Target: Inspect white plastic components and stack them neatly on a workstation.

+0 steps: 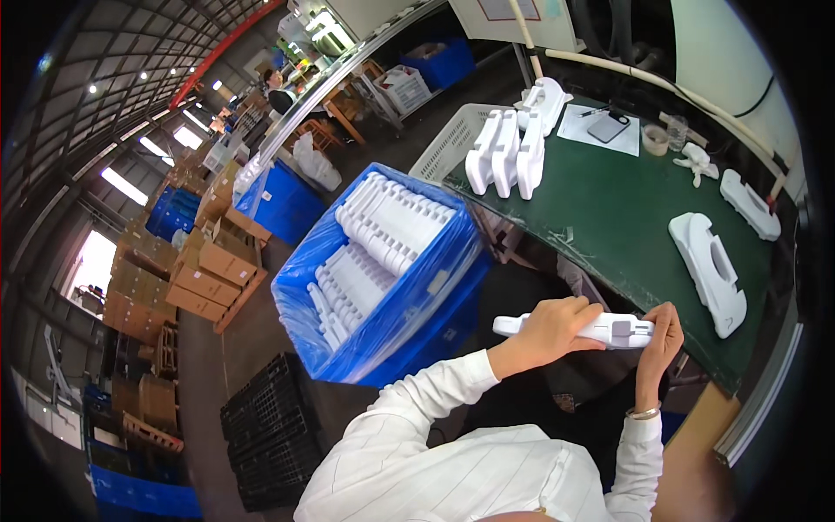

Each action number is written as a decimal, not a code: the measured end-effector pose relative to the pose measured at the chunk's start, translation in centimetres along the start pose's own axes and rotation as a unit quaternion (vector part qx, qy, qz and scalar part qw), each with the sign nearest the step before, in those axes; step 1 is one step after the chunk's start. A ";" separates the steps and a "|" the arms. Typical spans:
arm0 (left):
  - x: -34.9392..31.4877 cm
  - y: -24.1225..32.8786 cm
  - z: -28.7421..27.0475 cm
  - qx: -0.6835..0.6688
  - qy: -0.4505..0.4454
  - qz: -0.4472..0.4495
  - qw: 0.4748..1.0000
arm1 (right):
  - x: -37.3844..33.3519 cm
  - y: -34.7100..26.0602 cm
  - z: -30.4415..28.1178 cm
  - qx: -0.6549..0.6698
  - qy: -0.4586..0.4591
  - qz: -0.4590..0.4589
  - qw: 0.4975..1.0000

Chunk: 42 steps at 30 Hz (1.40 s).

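Between my two hands, over the near edge of the green table (639, 283), is a white moulded plastic part (609, 331) with a grey patch on its side. My left hand (559, 329) wraps around its middle, fingers over the top and thumb beneath. At its right end, my right hand (663, 339) grips with closed fingers. A larger white part with a handle-like slot (706, 270) lies on the table beyond my right hand. Another such part (750, 204) rests farther back at the right edge.
Left of me stands a blue bin (365, 370) lined with clear plastic, holding stacked white parts (396, 222). Several white parts (504, 152) stand at the table's far left. A phone (607, 129), paper and tape roll (655, 139) lie behind. Black pallets (270, 431) are on the floor.
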State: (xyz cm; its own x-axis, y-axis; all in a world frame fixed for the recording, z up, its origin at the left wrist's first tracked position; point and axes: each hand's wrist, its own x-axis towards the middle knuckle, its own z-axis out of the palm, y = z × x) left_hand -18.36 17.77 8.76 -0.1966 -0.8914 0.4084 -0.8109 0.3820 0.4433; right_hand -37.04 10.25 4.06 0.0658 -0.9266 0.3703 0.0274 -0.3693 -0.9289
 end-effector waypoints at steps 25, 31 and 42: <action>1.7 1.2 2.2 -0.003 0.120 -0.068 0.990 | 5.3 0.4 1.2 -0.156 0.041 -0.126 0.979; 2.6 0.9 1.3 0.063 0.128 -0.048 0.989 | 6.7 -0.9 3.0 -0.011 0.027 -0.066 0.997; 3.2 1.9 2.5 0.092 0.117 -0.044 0.988 | 7.3 0.2 1.8 0.008 0.045 -0.085 0.995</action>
State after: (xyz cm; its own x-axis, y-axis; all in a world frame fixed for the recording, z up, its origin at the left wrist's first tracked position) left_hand -21.90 15.00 8.94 -0.0061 -0.8300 0.5577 -0.9101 0.2357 0.3408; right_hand -34.74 3.53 6.54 -0.0307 -0.8536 0.5200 0.0465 -0.5209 -0.8524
